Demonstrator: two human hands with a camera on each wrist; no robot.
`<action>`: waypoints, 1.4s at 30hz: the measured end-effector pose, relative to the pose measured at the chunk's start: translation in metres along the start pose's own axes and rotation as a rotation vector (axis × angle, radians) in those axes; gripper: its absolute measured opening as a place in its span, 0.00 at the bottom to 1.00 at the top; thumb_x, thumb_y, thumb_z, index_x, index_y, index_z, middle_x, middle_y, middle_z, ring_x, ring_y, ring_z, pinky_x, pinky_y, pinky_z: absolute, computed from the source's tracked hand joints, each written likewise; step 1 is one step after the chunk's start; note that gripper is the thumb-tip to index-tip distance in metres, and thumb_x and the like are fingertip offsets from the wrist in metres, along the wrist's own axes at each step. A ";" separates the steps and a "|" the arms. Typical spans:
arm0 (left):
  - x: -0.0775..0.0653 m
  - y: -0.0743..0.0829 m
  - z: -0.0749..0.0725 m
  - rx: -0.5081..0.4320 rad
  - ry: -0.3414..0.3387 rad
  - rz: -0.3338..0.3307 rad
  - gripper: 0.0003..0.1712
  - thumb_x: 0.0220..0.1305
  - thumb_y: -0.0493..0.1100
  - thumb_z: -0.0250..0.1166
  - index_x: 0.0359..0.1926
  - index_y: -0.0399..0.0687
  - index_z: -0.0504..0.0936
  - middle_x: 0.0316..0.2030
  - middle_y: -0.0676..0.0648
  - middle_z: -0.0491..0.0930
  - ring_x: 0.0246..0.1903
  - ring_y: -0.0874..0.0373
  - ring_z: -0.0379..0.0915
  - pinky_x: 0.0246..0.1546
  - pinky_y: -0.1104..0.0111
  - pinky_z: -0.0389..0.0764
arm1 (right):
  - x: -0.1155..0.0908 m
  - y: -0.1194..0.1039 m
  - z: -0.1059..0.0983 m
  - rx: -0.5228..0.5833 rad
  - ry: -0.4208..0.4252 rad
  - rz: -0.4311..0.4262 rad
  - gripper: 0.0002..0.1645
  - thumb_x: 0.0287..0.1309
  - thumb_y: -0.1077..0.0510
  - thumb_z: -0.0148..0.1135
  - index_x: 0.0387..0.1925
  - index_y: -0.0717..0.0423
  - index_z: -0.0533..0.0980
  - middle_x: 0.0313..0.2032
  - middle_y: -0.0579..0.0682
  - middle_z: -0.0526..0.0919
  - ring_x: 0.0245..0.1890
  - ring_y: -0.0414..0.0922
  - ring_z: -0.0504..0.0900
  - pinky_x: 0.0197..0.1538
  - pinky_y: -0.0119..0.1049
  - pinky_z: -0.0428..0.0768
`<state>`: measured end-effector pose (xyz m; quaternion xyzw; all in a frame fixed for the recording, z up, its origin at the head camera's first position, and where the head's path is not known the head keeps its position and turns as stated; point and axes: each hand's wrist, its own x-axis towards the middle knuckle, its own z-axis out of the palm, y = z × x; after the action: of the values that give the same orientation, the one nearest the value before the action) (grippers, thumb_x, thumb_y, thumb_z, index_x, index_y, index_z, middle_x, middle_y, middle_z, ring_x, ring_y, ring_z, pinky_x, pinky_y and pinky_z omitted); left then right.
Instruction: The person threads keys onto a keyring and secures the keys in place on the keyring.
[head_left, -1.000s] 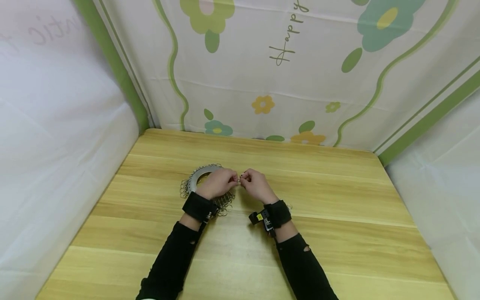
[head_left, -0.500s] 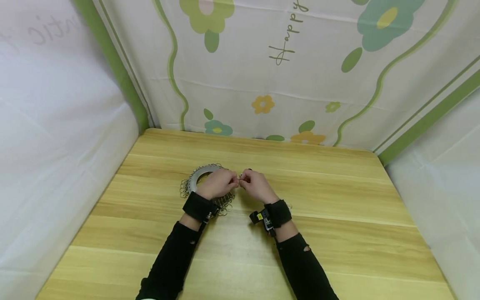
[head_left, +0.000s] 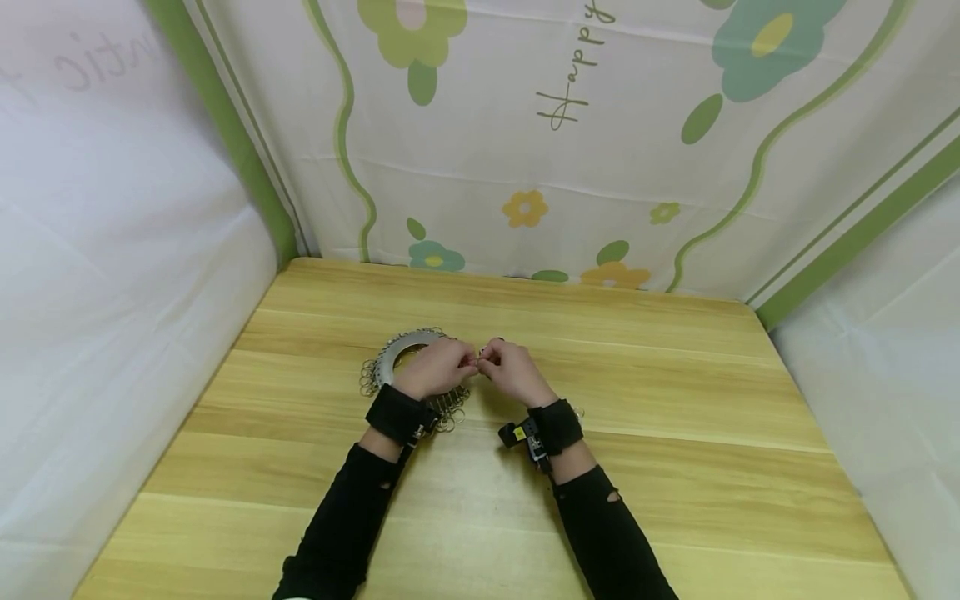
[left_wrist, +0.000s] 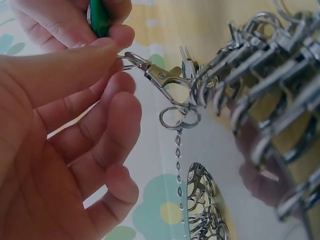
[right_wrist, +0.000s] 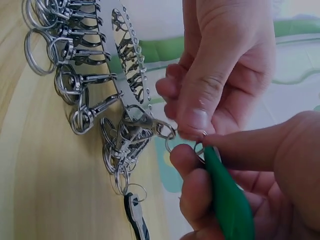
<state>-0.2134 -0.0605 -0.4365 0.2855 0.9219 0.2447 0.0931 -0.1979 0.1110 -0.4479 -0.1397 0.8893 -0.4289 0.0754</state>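
A flat grey metal ring plate (head_left: 387,360) rests on the table, its edge hung with several swivel clasps (right_wrist: 92,79) and split rings (right_wrist: 40,51). Beside it, in the head view, my left hand (head_left: 438,367) meets my right hand (head_left: 513,371). Thumb and forefinger of the left pinch the split ring (left_wrist: 126,61) of one swivel clasp (left_wrist: 162,79), which hooks onto the plate. My right hand grips a smooth green plastic-covered piece (right_wrist: 227,200) with a small wire ring (right_wrist: 200,147) at its tip. Fingertips hide where the two rings meet.
A dark key-like piece (right_wrist: 135,215) hangs from a split ring below the clasps. A small shiny item (head_left: 579,412) lies by the right wrist, mostly hidden. The wooden table (head_left: 675,500) is enclosed by white cloth walls (head_left: 112,292).
Both hands stay in nearly the same place beside the plate. Only slight shifts of the fingertips show; the pinch holds throughout.
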 end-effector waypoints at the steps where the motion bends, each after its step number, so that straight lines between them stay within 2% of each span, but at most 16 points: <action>1: 0.000 0.000 0.000 -0.009 -0.002 0.005 0.06 0.67 0.41 0.60 0.34 0.44 0.81 0.26 0.52 0.75 0.24 0.62 0.68 0.29 0.69 0.70 | 0.000 0.000 0.000 0.005 0.000 0.010 0.04 0.66 0.60 0.55 0.35 0.56 0.75 0.31 0.49 0.79 0.22 0.43 0.71 0.26 0.34 0.68; 6: 0.001 -0.002 0.001 -0.021 -0.016 0.023 0.05 0.66 0.38 0.60 0.39 0.44 0.82 0.33 0.51 0.79 0.28 0.63 0.72 0.34 0.69 0.74 | 0.001 0.000 0.002 0.023 0.006 0.050 0.05 0.67 0.60 0.54 0.37 0.57 0.75 0.32 0.49 0.79 0.21 0.43 0.70 0.25 0.34 0.67; 10: 0.001 -0.003 0.002 -0.018 -0.039 0.008 0.06 0.68 0.39 0.58 0.37 0.44 0.80 0.29 0.50 0.77 0.25 0.61 0.69 0.29 0.69 0.70 | 0.001 0.001 0.002 0.008 0.011 0.055 0.04 0.66 0.60 0.55 0.36 0.57 0.75 0.32 0.49 0.79 0.22 0.43 0.72 0.25 0.34 0.68; 13: 0.001 -0.003 0.003 -0.003 -0.038 -0.001 0.06 0.68 0.39 0.56 0.34 0.45 0.79 0.25 0.51 0.73 0.22 0.60 0.67 0.27 0.69 0.68 | 0.001 0.001 0.003 -0.012 0.016 0.029 0.04 0.65 0.61 0.56 0.35 0.56 0.76 0.31 0.48 0.79 0.24 0.43 0.73 0.27 0.34 0.70; 17: 0.001 -0.002 0.003 0.015 -0.005 0.002 0.07 0.68 0.39 0.56 0.32 0.46 0.78 0.24 0.52 0.72 0.22 0.60 0.66 0.26 0.69 0.67 | 0.000 -0.001 0.002 -0.034 0.024 -0.011 0.04 0.64 0.62 0.57 0.32 0.56 0.75 0.30 0.48 0.78 0.25 0.43 0.74 0.28 0.34 0.71; 22: 0.000 -0.002 0.002 0.035 0.026 0.005 0.09 0.67 0.40 0.55 0.30 0.47 0.77 0.23 0.52 0.72 0.21 0.60 0.67 0.24 0.70 0.67 | -0.001 -0.002 0.002 -0.048 0.024 -0.013 0.04 0.63 0.62 0.58 0.31 0.55 0.75 0.30 0.47 0.78 0.25 0.43 0.73 0.28 0.34 0.70; 26: 0.001 -0.001 0.004 0.043 0.024 0.003 0.11 0.68 0.40 0.53 0.27 0.48 0.74 0.20 0.52 0.68 0.18 0.60 0.63 0.22 0.71 0.64 | 0.000 -0.002 0.003 -0.072 0.045 -0.026 0.04 0.64 0.61 0.58 0.31 0.55 0.75 0.29 0.47 0.78 0.23 0.42 0.71 0.27 0.33 0.69; 30: 0.002 0.000 0.005 0.033 0.011 0.003 0.12 0.67 0.39 0.53 0.24 0.47 0.71 0.17 0.51 0.62 0.16 0.60 0.58 0.21 0.71 0.60 | 0.001 -0.001 0.004 -0.099 0.067 -0.074 0.05 0.63 0.61 0.59 0.31 0.54 0.75 0.28 0.46 0.78 0.21 0.42 0.69 0.27 0.33 0.67; 36: 0.001 0.002 0.003 0.013 -0.013 -0.013 0.13 0.67 0.38 0.52 0.23 0.46 0.71 0.17 0.51 0.61 0.15 0.60 0.58 0.20 0.71 0.61 | 0.001 0.000 0.003 -0.136 0.055 -0.157 0.05 0.61 0.63 0.61 0.30 0.53 0.75 0.30 0.45 0.80 0.26 0.40 0.74 0.31 0.34 0.72; 39: 0.001 0.001 0.003 -0.019 -0.017 -0.023 0.13 0.67 0.38 0.52 0.24 0.45 0.72 0.17 0.51 0.61 0.16 0.60 0.58 0.21 0.70 0.61 | 0.001 0.000 0.003 -0.134 0.050 -0.145 0.03 0.62 0.62 0.60 0.31 0.53 0.75 0.30 0.45 0.80 0.26 0.40 0.75 0.31 0.34 0.72; 42: 0.001 0.000 0.003 -0.043 -0.016 -0.047 0.10 0.66 0.38 0.53 0.26 0.46 0.72 0.18 0.50 0.63 0.17 0.59 0.59 0.22 0.70 0.61 | 0.000 0.000 0.003 -0.082 0.048 -0.090 0.03 0.64 0.61 0.58 0.33 0.54 0.75 0.30 0.46 0.79 0.23 0.42 0.71 0.28 0.35 0.70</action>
<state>-0.2137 -0.0586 -0.4391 0.2637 0.9222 0.2596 0.1125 -0.1973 0.1082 -0.4500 -0.1723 0.9004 -0.3984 0.0291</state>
